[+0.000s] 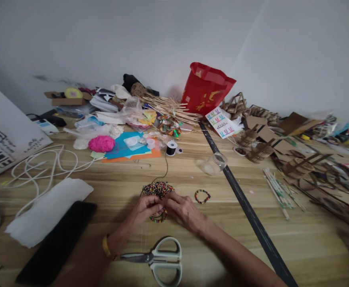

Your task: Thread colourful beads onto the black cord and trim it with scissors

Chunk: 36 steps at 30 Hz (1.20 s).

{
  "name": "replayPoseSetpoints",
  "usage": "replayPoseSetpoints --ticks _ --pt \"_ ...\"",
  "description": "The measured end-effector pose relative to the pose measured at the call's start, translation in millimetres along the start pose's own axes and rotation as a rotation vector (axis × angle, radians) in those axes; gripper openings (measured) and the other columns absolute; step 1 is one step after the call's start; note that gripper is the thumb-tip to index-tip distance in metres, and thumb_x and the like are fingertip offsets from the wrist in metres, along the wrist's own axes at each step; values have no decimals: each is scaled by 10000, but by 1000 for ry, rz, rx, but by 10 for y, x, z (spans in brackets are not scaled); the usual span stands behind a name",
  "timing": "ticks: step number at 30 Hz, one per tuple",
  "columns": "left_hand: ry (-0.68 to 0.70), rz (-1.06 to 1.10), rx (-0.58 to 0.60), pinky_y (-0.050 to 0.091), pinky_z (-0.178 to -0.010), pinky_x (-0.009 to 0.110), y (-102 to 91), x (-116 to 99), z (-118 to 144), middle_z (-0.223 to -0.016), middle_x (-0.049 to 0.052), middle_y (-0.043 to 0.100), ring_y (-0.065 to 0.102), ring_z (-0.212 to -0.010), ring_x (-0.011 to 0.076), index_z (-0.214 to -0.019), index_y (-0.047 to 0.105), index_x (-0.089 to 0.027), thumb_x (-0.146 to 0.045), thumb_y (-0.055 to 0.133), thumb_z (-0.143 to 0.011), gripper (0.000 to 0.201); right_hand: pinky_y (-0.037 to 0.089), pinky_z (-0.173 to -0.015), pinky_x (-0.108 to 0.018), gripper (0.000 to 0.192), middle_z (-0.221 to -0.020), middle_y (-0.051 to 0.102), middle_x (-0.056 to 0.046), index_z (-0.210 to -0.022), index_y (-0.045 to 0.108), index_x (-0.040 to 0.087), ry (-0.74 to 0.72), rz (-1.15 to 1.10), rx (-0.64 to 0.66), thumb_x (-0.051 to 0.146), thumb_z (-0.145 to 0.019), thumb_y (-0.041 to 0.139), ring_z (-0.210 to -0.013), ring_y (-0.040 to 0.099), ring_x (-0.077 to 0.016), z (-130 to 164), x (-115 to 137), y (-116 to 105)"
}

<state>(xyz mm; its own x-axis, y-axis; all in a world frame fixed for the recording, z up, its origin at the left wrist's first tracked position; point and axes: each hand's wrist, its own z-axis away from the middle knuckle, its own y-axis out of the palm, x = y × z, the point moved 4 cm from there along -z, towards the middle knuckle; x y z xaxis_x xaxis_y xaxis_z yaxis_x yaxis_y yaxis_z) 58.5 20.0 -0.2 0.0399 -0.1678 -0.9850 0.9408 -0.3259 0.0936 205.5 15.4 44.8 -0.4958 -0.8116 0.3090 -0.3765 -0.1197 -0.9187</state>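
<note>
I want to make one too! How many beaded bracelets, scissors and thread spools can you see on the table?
Beaded bracelets: 2, a finished one lying alone and one held between the left hand and the right hand
Scissors: 1
Black thread spool: 1
Total: 4
The loose beads in the pile are too many to count.

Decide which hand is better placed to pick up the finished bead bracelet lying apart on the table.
Right. The right hand lies nearest the finished bracelet, just to its lower left. The left hand would have to cross over it and the beadwork both hold.
</note>
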Motion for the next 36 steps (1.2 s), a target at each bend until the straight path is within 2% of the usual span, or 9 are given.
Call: replayPoseSetpoints --ticks 9,17,22,31,36 --pt "16 -78 1 395 -591 247 17 -34 13 -613 -12 571 506 -613 140 -658 594 -146 -366 645 -687 227 446 -623 -212 145 -932 626 -78 -1035 561 156 -84 55 -94 155 -927 464 -804 599 -149 18 6 18" --pt "95 -186 -85 384 -558 237 38 -90 37 -594 3 574 500 -587 136 -634 608 -135 -358 633 -703 235 466 -677 -222 177 -883 616 -79 -948 586 158 32 -182 -92 166 -947 410 -760 595 -142 -22 -49 62" --pt "104 -221 -141 366 -537 233 34 -66 31 -580 11 574 488 -569 134 -617 604 -128 -345 625 -701 233 471 -697 -229 158 -886 618 -80 -940 592 158 65 -328 -132 186 -942 436 -778 596 -148 -30 -69 82" --pt "97 -228 -134 370 -533 231 34 -33 17 -569 5 581 491 -559 135 -615 620 -130 -345 616 -691 228 468 -686 -227 174 -865 614 -78 -916 598 157 73 -333 -150 193 -942 430 -766 587 -145 -30 -77 92" --pt "99 -236 -119 405 -560 239 47 -82 30 -601 22 624 533 -596 149 -629 643 -131 -300 618 -694 183 462 -665 -223 165 -835 614 -70 -890 598 160 93 -314 -138 185 -932 440 -735 582 -145 -33 -70 77"
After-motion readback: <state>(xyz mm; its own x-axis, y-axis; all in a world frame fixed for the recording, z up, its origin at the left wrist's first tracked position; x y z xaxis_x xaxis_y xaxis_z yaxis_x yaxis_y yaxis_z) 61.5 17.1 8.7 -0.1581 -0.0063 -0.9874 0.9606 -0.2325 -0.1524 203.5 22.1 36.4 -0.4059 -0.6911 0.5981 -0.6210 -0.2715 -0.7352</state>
